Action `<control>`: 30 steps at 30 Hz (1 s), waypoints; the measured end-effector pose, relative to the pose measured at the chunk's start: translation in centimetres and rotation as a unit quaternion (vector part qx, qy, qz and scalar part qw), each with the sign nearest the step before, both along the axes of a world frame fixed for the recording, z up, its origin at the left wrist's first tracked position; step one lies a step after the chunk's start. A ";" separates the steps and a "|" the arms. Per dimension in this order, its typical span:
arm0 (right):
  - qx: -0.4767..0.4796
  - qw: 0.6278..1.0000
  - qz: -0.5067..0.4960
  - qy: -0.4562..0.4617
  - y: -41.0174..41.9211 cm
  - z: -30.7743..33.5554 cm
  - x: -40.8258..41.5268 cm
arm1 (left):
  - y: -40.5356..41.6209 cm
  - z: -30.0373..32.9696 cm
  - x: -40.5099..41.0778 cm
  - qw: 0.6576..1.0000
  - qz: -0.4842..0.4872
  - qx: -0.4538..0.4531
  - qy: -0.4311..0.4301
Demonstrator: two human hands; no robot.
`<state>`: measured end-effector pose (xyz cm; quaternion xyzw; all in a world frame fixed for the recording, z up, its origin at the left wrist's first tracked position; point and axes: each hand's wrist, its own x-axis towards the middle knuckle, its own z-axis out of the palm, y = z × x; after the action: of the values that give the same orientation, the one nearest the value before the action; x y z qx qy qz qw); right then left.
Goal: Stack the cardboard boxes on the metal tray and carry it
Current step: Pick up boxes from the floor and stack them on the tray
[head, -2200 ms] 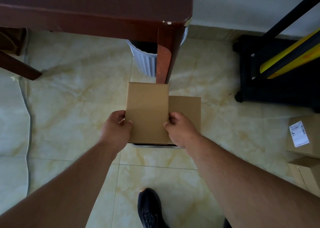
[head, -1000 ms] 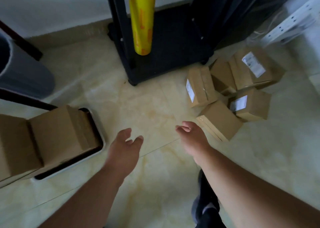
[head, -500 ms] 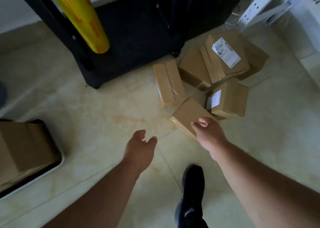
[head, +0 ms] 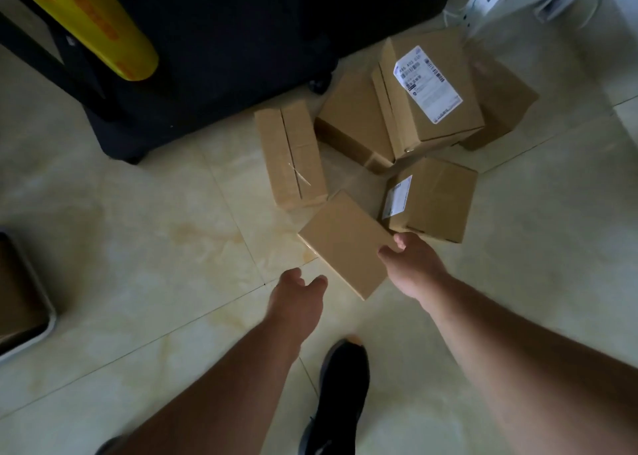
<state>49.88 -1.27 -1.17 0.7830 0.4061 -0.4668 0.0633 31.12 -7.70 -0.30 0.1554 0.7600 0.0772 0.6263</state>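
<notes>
Both hands, left hand (head: 297, 299) and right hand (head: 414, 264), are reaching relaxed and empty toward the plain flat brown cardboard box (head: 345, 244); five more are waiting at 1 o'clock, and the metal tray (head: 48, 320) at 9 is holding some

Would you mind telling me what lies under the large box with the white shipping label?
The labelled box rests on two plain cardboard boxes, one left, one right; whatever is directly beneath it is hidden.

The right hand (head: 412, 268) touches the nearest box (head: 345, 244) on the floor (head: 155, 247); the left hand (head: 297, 299) hovers open beside it.
</notes>
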 end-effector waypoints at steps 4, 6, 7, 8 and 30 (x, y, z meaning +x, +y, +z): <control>-0.023 0.997 0.067 -0.024 0.6 -2.3 1.0 | 0.4 -3.2 2.8 0.999 0.029 -0.016 -0.034; -0.031 0.993 0.112 -0.036 0.7 -3.2 1.4 | 0.8 -4.3 3.9 0.997 0.056 -0.025 -0.042; -0.031 0.990 0.132 -0.039 0.7 -3.7 1.6 | 1.0 -5.0 4.4 0.996 0.074 -0.030 -0.046; -0.032 0.988 0.146 -0.038 0.7 -4.1 1.7 | 1.1 -5.8 4.8 0.994 0.089 -0.037 -0.052; -0.060 0.998 0.010 0.011 -2.7 -4.8 -0.6 | -2.4 -5.3 1.7 0.998 0.061 -0.013 0.006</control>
<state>49.28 -3.94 -5.92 0.7688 0.3856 -0.4980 0.1102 32.79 -10.05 -5.58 0.1016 0.7725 0.1045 0.6181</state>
